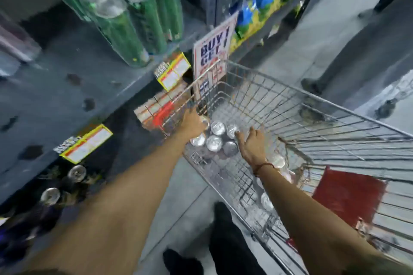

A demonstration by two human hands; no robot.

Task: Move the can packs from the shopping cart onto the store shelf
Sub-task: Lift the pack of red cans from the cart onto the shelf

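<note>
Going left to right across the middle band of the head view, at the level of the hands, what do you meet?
Yellow-framed shelf price tag → left hand → shrink-wrapped pack of silver-topped cans → right hand → wire shopping cart's right side wall.

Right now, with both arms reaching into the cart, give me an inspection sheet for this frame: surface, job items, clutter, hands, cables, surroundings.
Surface: grey store shelf, mostly bare at this level, dark spots on it.
Job's things: six-can pack standing in the shopping cart; more cans lie nearer the handle, blurred.
Clutter: red flat item in the cart; green can pack already on the shelf.
Hands: left hand on the pack's far left side; right hand open at its right side; grip not yet closed.
Cables: nothing seen.
Surroundings: promo sign, yellow price tags, blue snack bags, another person's legs in the aisle.
</note>
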